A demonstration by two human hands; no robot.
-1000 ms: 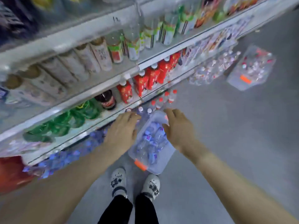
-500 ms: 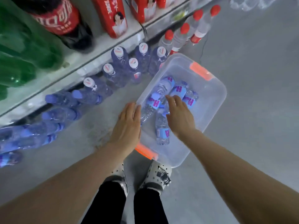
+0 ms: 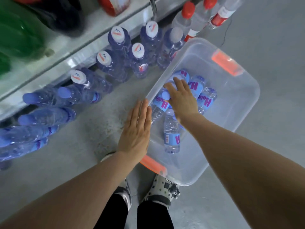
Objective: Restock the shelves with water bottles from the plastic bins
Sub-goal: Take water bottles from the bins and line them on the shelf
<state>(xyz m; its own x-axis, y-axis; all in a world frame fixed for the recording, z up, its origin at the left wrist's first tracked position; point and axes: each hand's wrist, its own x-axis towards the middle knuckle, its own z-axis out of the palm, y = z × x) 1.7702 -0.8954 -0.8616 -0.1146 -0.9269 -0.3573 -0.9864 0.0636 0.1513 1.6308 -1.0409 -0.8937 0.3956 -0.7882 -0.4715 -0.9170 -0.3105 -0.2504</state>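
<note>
A clear plastic bin point(image 3: 244, 103) with orange handles stands on the floor in front of my feet. Several small water bottles with blue labels point(image 3: 171, 138) lie in its left half. My right hand point(image 3: 182, 100) is inside the bin and rests on top of the pile, fingers stretched over a blue-capped bottle point(image 3: 165, 96). My left hand point(image 3: 137, 129) is flat with straight fingers beside the bin's left rim, fingertips at the rim, holding nothing. Bottles with white caps point(image 3: 138, 52) stand at the foot of the shelf.
Blue-capped bottles point(image 3: 47, 115) lie stacked on the floor at the left under the white shelf edge point(image 3: 66, 61). Red-capped bottles point(image 3: 188, 15) stand beyond the bin. Green bottles point(image 3: 18, 38) and a dark bottle point(image 3: 64, 15) sit on the shelf above. My shoes point(image 3: 165, 189) touch the bin's near end.
The view dropped from the whole shelf to the floor. My right hand went into the bin and moved forward over the bottles. My left hand came to the bin's left rim.
</note>
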